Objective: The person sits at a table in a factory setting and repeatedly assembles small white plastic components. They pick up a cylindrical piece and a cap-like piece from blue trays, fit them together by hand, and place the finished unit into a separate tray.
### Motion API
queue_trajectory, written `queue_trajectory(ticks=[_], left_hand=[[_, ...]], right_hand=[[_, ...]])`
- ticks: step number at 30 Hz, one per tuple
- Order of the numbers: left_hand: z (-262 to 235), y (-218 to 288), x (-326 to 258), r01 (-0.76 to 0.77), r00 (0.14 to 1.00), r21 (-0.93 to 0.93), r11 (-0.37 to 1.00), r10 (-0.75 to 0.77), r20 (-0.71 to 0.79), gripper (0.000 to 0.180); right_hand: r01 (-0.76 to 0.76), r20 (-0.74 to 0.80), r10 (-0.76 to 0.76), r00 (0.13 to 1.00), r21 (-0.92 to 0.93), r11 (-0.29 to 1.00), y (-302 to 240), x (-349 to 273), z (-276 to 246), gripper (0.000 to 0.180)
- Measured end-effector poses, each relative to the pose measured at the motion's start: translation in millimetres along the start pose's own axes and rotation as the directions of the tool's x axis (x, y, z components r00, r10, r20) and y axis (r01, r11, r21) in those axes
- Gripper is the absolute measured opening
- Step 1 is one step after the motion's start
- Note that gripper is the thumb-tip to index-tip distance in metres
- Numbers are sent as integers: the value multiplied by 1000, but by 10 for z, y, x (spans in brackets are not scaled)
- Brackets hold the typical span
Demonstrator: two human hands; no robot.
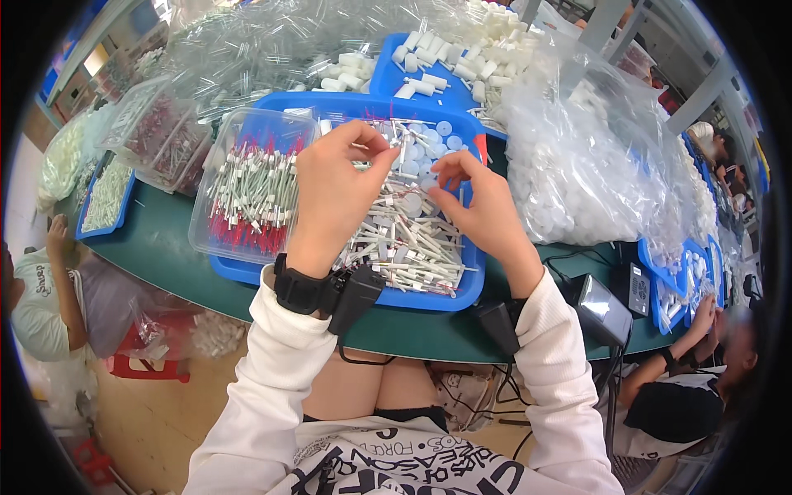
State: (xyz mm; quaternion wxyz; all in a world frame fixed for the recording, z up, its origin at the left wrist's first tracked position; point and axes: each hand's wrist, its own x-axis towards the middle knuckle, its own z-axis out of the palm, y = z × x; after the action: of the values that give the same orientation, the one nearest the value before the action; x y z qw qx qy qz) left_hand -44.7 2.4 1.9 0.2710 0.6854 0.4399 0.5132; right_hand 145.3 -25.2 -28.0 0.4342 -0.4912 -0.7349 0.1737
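Observation:
My left hand (338, 186) hovers over the middle of a blue tray (450, 301), thumb and forefinger pinched together. Whatever is in that pinch is too small to name. To its right, my right hand (487, 202) is curled with thumb and fingertips close together, and anything between them cannot be made out. Below both hands lies a heap of thin white sticks (404, 260) in the tray. Translucent round discs (425, 148) are piled behind them. A clear plastic box (198, 210) of white-sleeved sticks with pink-red ends sits on the tray's left side, beside my left wrist.
Clear bags of thin tubes (247, 41) cover the back. A blue tray of white cylinders (384, 78) stands behind; a large bag of white parts (569, 165) lies right. A black-and-silver device (602, 309) sits near the table edge. Other people work at both sides.

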Motion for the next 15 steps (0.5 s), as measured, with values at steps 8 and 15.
queue_trajectory(ticks=[8, 15], left_hand=[[51, -260, -4, -193, 978, 394, 899, 142, 155, 18], [47, -183, -98, -218, 976, 566, 795, 191, 108, 11]], right_hand=[[-55, -190, 94, 977, 202, 978, 53, 19, 1, 20], [-121, -236, 219, 947, 371, 921, 53, 10, -31, 26]])
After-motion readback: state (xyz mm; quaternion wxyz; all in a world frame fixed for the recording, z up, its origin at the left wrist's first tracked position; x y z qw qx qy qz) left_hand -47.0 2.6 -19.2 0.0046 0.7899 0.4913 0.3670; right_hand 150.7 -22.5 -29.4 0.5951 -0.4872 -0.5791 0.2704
